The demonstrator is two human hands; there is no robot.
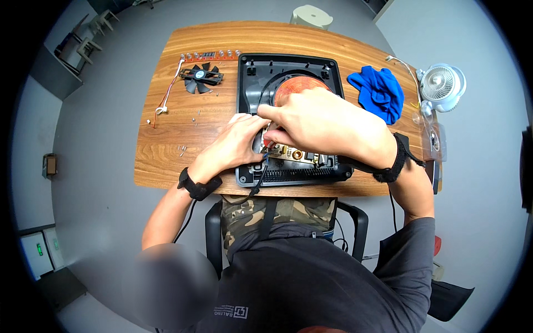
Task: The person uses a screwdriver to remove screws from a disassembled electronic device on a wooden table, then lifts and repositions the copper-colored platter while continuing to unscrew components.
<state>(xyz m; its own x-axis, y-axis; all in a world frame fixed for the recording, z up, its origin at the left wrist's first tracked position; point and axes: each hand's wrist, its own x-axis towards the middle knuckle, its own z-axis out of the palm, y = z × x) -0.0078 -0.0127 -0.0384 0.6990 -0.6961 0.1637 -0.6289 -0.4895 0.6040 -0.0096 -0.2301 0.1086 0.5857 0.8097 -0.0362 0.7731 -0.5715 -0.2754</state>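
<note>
**A:** Head view, dial centred on the black rectangular plastic casing point(249, 89), twelve pointing away from the person. Where are the edges?

**B:** Tight at six! The casing sits just beside the near edge of the brown wood-grain table point(161, 139), and a thin black cable point(260, 182) crosses that side at seven. More bare wood shows at eleven and one.

**A:** What borders the sides?

**B:** A black-bladed plastic fan point(200, 76) at ten, small silver metal screws point(182, 149) between eight and nine, a crumpled blue cloth point(380, 94) between two and three.

**A:** And the containers?

**B:** The casing holds a round orange-red coil point(300, 86) toward twelve and a tan circuit board point(286, 155) toward six. Just past three, a clear plastic pack point(430, 136); its contents are too unclear to name.

**A:** Hands!

**B:** Left hand point(239, 139) bends over the casing's nine o'clock side, thumb by the board; right hand point(316, 119) is curled above the board, knuckles up. Whether either one's fingertips grip anything, I cannot tell.
</note>
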